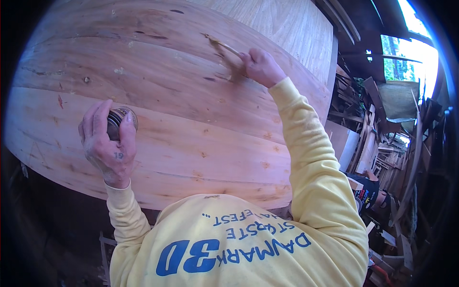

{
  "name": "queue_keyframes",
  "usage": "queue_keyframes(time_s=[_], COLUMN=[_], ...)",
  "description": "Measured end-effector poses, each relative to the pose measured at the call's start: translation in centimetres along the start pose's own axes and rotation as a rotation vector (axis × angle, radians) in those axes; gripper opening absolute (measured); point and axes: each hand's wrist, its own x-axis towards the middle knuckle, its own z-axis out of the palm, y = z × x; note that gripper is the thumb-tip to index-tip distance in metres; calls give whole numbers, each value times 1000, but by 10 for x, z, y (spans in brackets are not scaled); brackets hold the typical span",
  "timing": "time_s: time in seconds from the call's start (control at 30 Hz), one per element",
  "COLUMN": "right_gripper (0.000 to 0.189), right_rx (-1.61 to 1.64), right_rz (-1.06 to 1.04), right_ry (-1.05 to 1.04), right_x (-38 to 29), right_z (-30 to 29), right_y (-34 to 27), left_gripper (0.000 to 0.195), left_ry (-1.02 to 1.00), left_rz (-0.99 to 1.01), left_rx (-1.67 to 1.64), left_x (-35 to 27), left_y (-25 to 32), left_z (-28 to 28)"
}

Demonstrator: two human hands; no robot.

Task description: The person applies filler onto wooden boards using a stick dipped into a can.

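My right hand [263, 68] grips the pale handle of a thin tool [227, 47], which looks like a small brush or stick. Its brownish tip is at the wood, by a dark streak; whether it touches cannot be told. In my left hand [107, 143] is a small round tin [118, 120], with thumb and fingers wrapped about its ridged side. What the tin contains is hidden. Both hands are over a broad, curved surface of wooden planks [172, 143], marked with knots, dark streaks and pale filler-like spots.
A paler wood sheet [287, 25] adjoins the planks at the far side. On the right, scrap boards [365, 143] lean and lie in heaps near a bright opening [398, 64]. Another person [369, 190] in a dark shirt is at the right, close to my elbow.
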Motion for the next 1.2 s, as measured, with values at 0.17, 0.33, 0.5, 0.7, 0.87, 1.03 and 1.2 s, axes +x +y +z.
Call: queue_keyframes(time_s=[0.17, 0.33, 0.5, 0.7, 0.87, 1.03, 1.2], right_gripper=[40, 36, 32, 32, 31, 31, 30], right_rx=[90, -20, -180, -142, -194, -206, -267], right_rz=[63, -56, -149, -121, -70, -99, -52], right_ry=[54, 196, 174, 244, 187, 163, 107], right_x=[-9, -2, -11, -2, -8, -12, -28], right_z=[-3, 14, 17, 27, 26, 23, 10], right_y=[-3, -17, -6, -27, -23, -29, -3], left_gripper=[38, 41, 41, 42, 41, 41, 41], left_ry=[-2, 28, 18, 24, 22, 22, 12], left_rz=[-8, 15, 9, -28, 12, 0, 9], left_rx=[11, -8, -2, -28, -7, -34, -6], left_x=[-1, -1, 0, 0, 1, -1, 1], left_y=[0, -3, 0, 0, 2, -2, 4], left_z=[1, 5, 5, 1, 3, 3, 1])
